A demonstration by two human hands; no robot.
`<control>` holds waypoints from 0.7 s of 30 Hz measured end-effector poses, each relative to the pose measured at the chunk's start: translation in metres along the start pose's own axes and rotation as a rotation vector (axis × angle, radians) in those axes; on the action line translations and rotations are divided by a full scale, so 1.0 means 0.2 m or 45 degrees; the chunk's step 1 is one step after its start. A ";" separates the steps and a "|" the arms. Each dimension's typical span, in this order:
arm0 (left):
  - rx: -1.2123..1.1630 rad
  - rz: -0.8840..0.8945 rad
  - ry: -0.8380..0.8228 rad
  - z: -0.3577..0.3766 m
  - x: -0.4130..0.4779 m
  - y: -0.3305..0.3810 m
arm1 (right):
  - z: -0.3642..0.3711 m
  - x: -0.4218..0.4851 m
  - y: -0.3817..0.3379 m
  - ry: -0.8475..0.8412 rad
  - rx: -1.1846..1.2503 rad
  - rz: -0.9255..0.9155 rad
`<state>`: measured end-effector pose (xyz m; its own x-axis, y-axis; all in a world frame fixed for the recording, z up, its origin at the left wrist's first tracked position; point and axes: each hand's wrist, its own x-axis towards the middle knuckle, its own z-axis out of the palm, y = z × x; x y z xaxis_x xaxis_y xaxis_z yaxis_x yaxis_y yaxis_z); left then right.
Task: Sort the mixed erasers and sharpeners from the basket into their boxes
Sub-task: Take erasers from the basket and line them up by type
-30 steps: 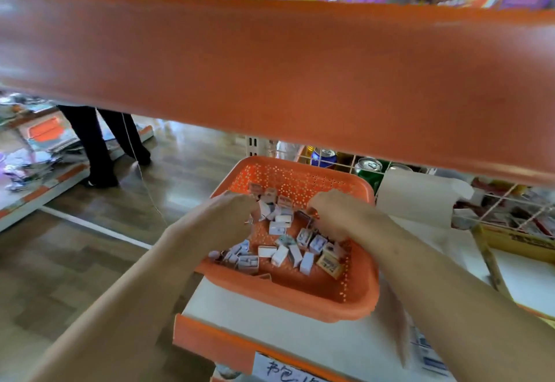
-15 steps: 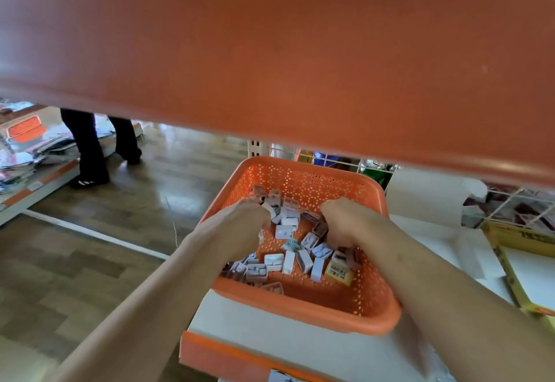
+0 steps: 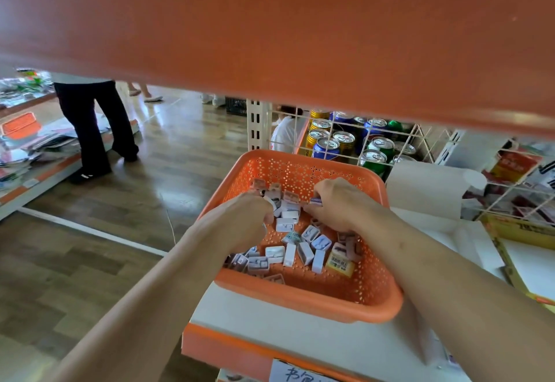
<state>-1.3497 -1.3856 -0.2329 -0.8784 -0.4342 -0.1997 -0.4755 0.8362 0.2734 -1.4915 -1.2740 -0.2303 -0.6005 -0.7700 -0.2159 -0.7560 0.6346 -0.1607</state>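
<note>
An orange perforated basket (image 3: 303, 300) stands on a white shelf, holding several small white and pink erasers and sharpeners (image 3: 300, 249) and one yellow-labelled piece (image 3: 340, 264). Both my hands are inside it. My left hand (image 3: 243, 222) is curled over pieces at the basket's left side, with a small white piece at its fingertips. My right hand (image 3: 339, 204) has its fingers curled and pinches a small bluish-white piece (image 3: 316, 200) near the basket's far side.
An open white cardboard box (image 3: 432, 201) lies right of the basket, with a yellow-edged box (image 3: 522, 249) beyond. An orange shelf edge (image 3: 270, 36) hangs across the upper view. Drink cans (image 3: 345, 138) stand behind a wire grid. A person's legs (image 3: 96, 129) stand in the aisle at left.
The view has tilted down and closer. My right hand has lifted slightly toward the basket's far side with a small piece pinched; my left hand keeps working among the pieces on the left.
</note>
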 end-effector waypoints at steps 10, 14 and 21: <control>-0.018 0.022 -0.007 -0.01 -0.02 0.00 | 0.06 0.16 -0.04 -0.121 -0.191 0.074; -0.061 0.036 0.022 0.00 -0.03 0.00 | 0.06 0.15 -0.03 -0.081 -0.207 0.069; -0.278 0.192 0.076 -0.03 0.00 0.01 | -0.06 -0.05 0.02 -0.037 0.256 -0.160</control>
<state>-1.3510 -1.3866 -0.2266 -0.9383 -0.3346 -0.0871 -0.3324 0.8035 0.4939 -1.4910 -1.2647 -0.2170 -0.4949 -0.8434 -0.2093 -0.7554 0.5366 -0.3761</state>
